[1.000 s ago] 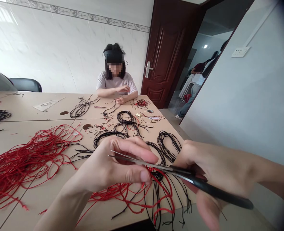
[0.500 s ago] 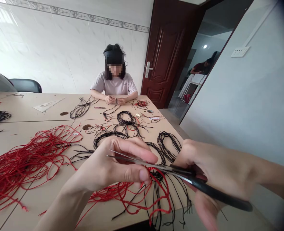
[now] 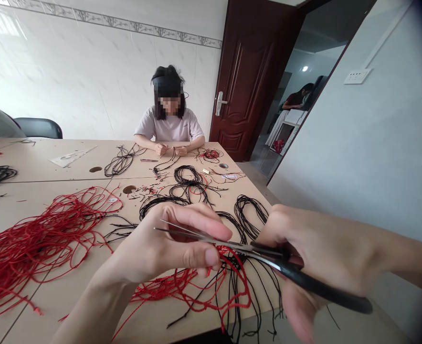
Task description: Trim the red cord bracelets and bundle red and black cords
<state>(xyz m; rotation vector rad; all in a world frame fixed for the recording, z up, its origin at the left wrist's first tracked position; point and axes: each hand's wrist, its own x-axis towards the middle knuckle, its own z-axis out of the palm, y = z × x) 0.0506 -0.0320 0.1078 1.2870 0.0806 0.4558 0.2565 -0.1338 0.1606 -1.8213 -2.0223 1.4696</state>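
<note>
Fingers of the left hand (image 3: 193,222) are curled nearly shut on red and black cords (image 3: 228,272), which are kept against the slightly parted blades of black-handled scissors (image 3: 325,290) gripped closed-fingered by the right hand (image 3: 325,246) above the tabletop (image 3: 25,327).
</note>
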